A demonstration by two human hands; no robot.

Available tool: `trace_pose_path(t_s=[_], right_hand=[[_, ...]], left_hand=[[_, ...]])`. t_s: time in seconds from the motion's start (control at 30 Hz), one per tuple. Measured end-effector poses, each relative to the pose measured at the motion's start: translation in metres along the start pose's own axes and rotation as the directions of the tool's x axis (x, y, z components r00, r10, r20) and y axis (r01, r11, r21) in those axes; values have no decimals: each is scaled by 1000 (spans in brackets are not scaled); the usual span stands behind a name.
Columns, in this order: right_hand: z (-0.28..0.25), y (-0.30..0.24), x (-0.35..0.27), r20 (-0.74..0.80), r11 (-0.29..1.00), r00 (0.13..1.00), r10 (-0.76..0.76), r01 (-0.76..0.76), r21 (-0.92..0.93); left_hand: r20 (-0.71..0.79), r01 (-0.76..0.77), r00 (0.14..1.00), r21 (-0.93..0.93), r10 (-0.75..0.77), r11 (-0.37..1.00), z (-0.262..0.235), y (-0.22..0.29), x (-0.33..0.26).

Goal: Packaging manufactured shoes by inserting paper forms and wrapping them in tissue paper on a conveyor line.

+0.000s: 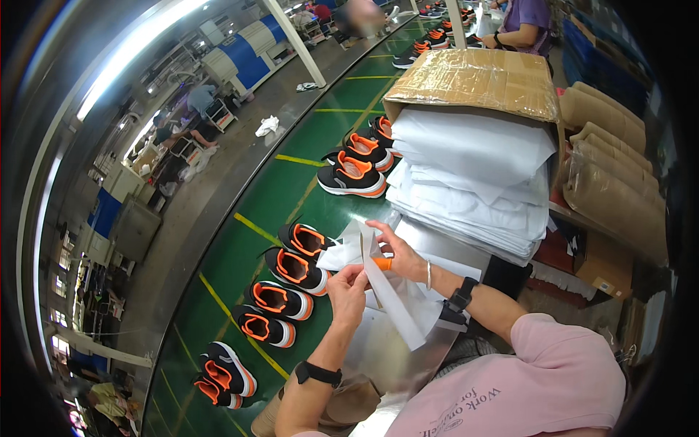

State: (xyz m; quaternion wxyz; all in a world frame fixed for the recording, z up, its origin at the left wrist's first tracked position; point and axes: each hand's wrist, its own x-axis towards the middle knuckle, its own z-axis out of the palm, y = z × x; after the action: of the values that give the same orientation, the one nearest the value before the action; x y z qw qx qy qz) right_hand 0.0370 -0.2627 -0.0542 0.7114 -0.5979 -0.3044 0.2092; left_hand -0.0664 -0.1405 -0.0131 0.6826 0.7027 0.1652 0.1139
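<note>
My left hand pinches the near part of a folded sheet of white tissue paper. My right hand grips the same sheet higher up, and an orange bit shows at its fingers. Both hands are over a shiny metal work surface. Just left of my hands, several black and orange sneakers lie in pairs on a green conveyor belt. A thick stack of white tissue sheets lies to the right of my hands, spilling from a cardboard box.
More sneaker pairs sit farther up the belt and one pair nearer me. Brown wrapped bundles are stacked at the right. Another person works at the far end of the belt. Blue machines stand at the left.
</note>
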Motion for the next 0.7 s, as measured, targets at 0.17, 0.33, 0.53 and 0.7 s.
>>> trace_pose_path(t_s=[0.17, 0.33, 0.53, 0.7], right_hand=[[13, -21, -4, -158, 999, 987, -22, 17, -31], [-55, 24, 5, -407, 980, 901, -152, 191, 58], [-59, -89, 53, 367, 612, 856, -366, 518, -598], [-28, -147, 76, 156, 799, 875, -459, 330, 503]], left_hand=[[-92, -8, 996, 52, 12, 999, 0, 6, -9], [-232, -147, 947, 302, 222, 942, -47, 21, 6], [624, -298, 566, 764, -538, 573, -60, 37, -1], [258, 89, 962, -603, 88, 793, -51, 36, 45]])
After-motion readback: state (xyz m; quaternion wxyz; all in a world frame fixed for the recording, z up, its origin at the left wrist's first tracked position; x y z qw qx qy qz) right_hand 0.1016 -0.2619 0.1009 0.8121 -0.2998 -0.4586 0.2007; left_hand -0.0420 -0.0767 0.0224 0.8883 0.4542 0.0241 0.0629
